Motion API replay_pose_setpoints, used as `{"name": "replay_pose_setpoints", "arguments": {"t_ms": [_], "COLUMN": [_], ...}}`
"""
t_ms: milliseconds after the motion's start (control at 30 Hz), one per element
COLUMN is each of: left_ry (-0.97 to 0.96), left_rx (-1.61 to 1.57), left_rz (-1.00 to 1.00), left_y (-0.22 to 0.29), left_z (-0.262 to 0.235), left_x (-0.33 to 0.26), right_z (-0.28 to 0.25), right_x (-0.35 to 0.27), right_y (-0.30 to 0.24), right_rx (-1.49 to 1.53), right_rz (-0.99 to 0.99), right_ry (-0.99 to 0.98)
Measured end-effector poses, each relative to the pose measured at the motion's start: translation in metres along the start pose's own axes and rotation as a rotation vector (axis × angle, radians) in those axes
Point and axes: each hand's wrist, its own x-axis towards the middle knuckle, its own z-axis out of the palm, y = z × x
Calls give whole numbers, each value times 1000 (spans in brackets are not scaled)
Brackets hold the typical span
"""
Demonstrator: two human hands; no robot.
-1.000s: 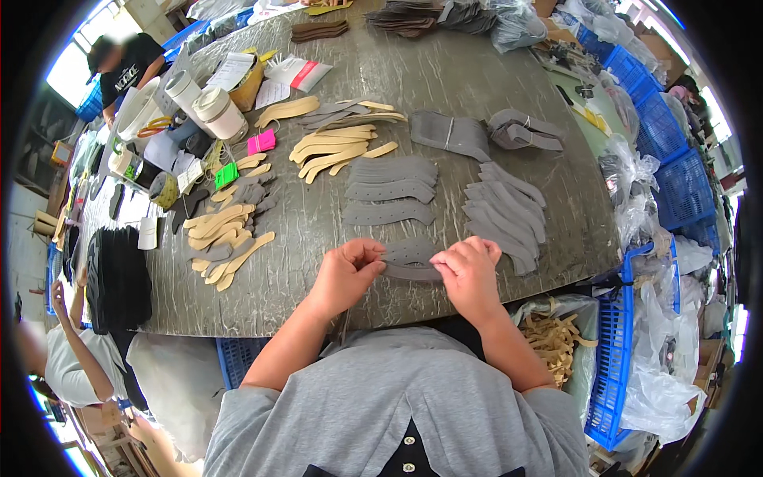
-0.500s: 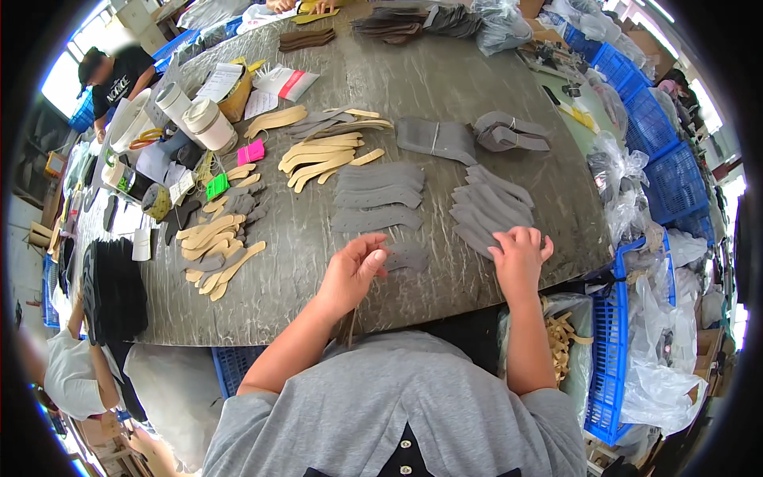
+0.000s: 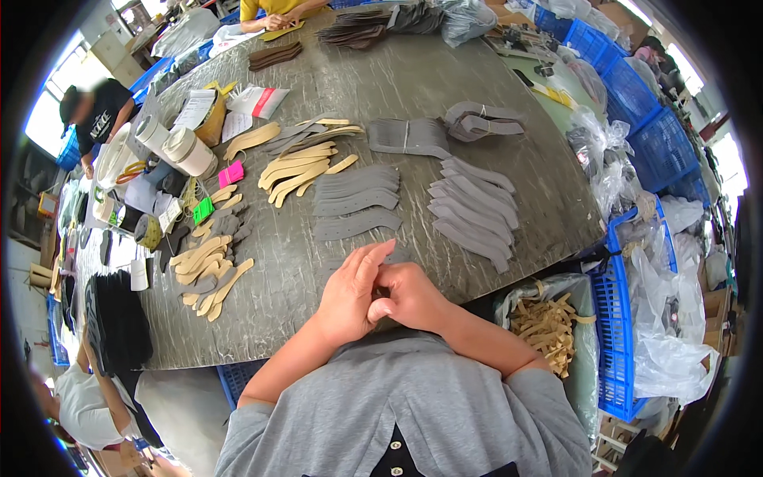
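At the table's near edge, my left hand (image 3: 350,296) and my right hand (image 3: 412,296) meet in front of my shirt. Left fingers are pressed together and right fingers are curled in against them; whatever lies between them is hidden. Just beyond the hands are curved grey strips (image 3: 356,191) with small holes, laid in overlapping rows. To their right, a fanned stack of grey strips (image 3: 473,208) lies apart from both hands. Farther back sit a tied bundle of grey strips (image 3: 408,137) and a looped, tied bundle (image 3: 483,121).
Tan curved pieces (image 3: 298,171) and a mixed tan-and-grey pile (image 3: 208,266) lie leftward. White tubs (image 3: 189,151) stand behind. Right of me are a bag of tan scraps (image 3: 544,327) and a blue crate (image 3: 612,342). Another person's hands (image 3: 278,21) work at the far edge.
My right hand has left the fanned grey strips and come left to meet my left hand. The view has shifted slightly.
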Motion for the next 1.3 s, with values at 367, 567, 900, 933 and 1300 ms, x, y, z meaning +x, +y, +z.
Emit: {"name": "replay_pose_setpoints", "arguments": {"t_ms": [367, 567, 900, 933, 1300], "left_ry": [12, 122, 214, 263, 298], "left_rx": [-398, -810, -64, -121, -397], "left_rz": [-140, -402, 18, -145, -833], "left_y": [-1, -12, -7, -13, -53], "left_z": [0, -4, -35, -36, -41], "left_x": [-1, -4, -1, -8, -48], "right_z": [2, 1, -17, -29, -59], "right_x": [4, 5, 12, 14, -22], "right_y": [17, 27, 4, 11, 61], "right_rx": [385, 1021, 1295, 1275, 485], "right_rz": [233, 273, 234, 214, 317], "right_ry": [-47, -52, 296, 490, 225]}}
